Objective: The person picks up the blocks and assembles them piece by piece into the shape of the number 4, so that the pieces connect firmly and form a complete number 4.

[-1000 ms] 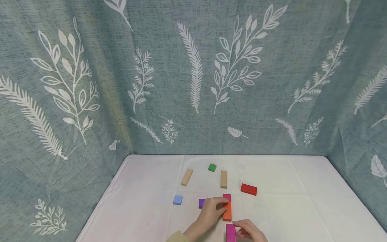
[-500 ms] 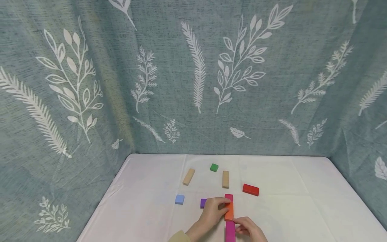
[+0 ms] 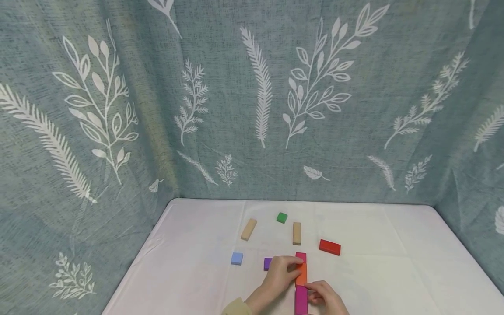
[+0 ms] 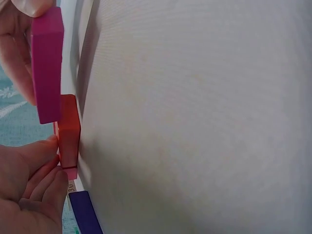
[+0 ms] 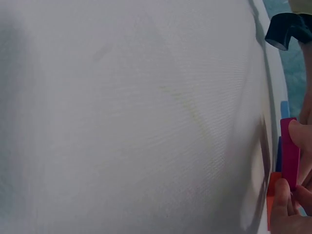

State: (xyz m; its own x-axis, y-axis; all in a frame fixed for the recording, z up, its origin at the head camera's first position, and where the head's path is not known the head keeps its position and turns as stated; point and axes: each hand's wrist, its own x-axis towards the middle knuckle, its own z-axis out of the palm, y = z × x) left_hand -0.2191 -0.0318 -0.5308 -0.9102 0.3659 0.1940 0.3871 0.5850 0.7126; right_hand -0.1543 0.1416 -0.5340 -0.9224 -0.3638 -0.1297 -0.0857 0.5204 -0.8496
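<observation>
By the orange block point(image 3: 302, 279), the right hand point(image 3: 325, 296) pinches the magenta block point(image 3: 301, 300), newly drawn up in line; left hand point(image 3: 278, 274) touches orange, grip unclear.

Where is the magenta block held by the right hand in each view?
Head: magenta block, near the bottom edge, right of centre.
Left wrist: magenta block, upper left.
Right wrist: magenta block, near the right edge, below mid-height.
Shared landmark: orange block, in all three views.

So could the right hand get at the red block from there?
Probably yes: only white tabletop shows between the right hand and the red block, though that hand holds the magenta block.
</observation>
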